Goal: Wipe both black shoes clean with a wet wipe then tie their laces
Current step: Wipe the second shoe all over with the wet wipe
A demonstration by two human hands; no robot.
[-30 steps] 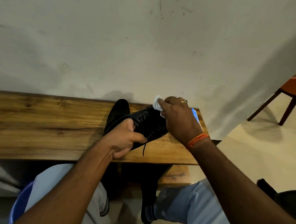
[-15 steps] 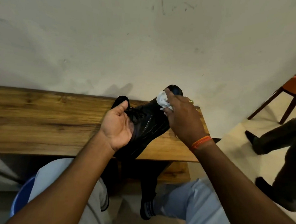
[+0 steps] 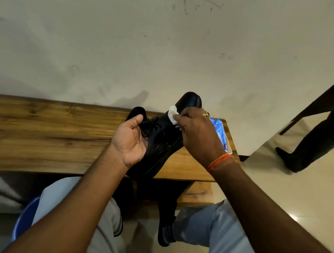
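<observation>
Wiping stage, and the laces hang loose, so tying is all to come. Left hand (image 3: 131, 141) cradles the black shoe (image 3: 161, 143) tilted toe-up over the near edge of the wooden bench (image 3: 50, 135), thumb curled over the lacing. Right hand (image 3: 199, 134) pinches the white wet wipe (image 3: 173, 112) against the upper, just below the toe. Second shoe (image 3: 136, 111) waits behind on the bench, touching the first; whether it's clean, can't tell. Blue wipes pack (image 3: 219, 132) sits at the bench's right end. Scuffed pale wall (image 3: 167, 48) beyond, glossy floor (image 3: 276, 182) right, someone's dark-trousered leg (image 3: 309, 143) there
</observation>
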